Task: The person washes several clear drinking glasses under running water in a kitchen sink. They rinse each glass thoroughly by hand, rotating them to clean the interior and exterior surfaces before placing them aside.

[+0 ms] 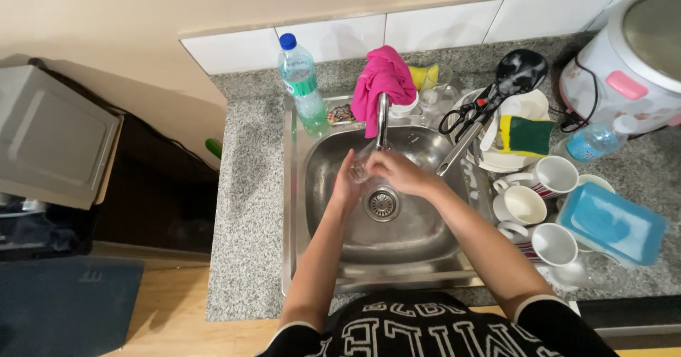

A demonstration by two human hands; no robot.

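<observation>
A clear glass (pixel 360 167) is held under the tap (pixel 381 119) over the sink (pixel 298 208), left hand (pixel 347 187) fingers wrapped around it, right hand (pixel 394 170) fingers closed over its rim; rinsing is judged in hand, turning the glass needed next.

Pink cloth (pixel 384 80) over tap; plastic bottle (pixel 303 86) behind sink; mugs (pixel 546 208), blue lid (pixel 611 223), rice cooker (pixel 628 66) right.

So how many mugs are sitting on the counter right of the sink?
3 clearly: one mug nearest the sponge, one beside the sink rim, one nearest the person. A white rim behind the blue lid may be a fourth.
</observation>
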